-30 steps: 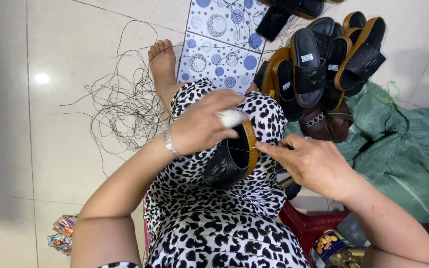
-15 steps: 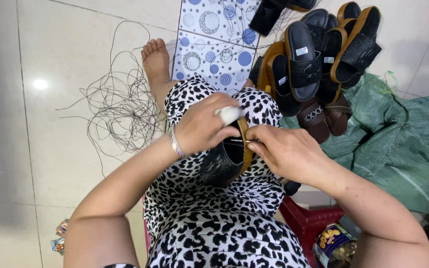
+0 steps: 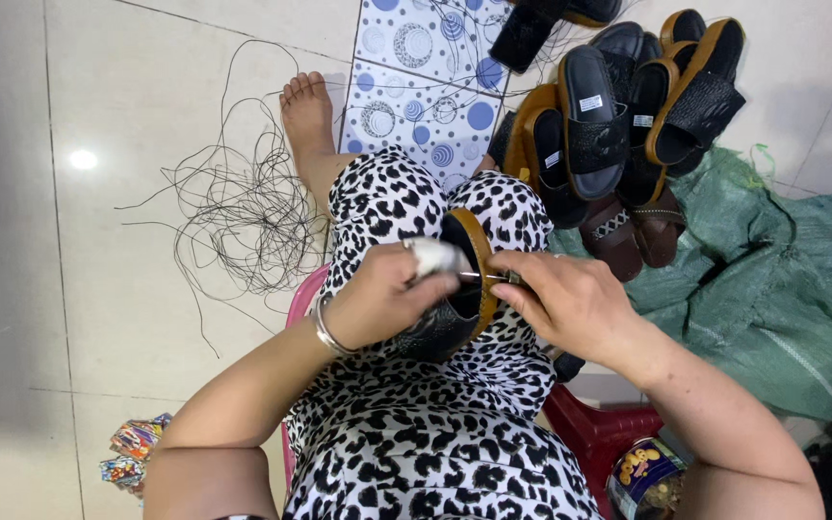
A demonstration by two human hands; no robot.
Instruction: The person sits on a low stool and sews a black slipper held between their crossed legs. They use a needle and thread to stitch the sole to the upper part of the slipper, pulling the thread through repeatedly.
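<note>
Our left hand [image 3: 382, 303] clasps the black sandal [image 3: 455, 299] on our lap; the right hand [image 3: 570, 303] pinches a needle [image 3: 483, 276] at its tan sole edge. We'd keep that grip firm, thumb wrap clear, and push straight

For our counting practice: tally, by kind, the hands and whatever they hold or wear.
hands: 2 (left hand, right hand)
sandal: 1
metal tool: 1
bangle: 1
Total: 5

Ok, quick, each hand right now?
Left hand: closed on the black sandal.
Right hand: pinching a thin metal tool at the sandal's edge.
</note>
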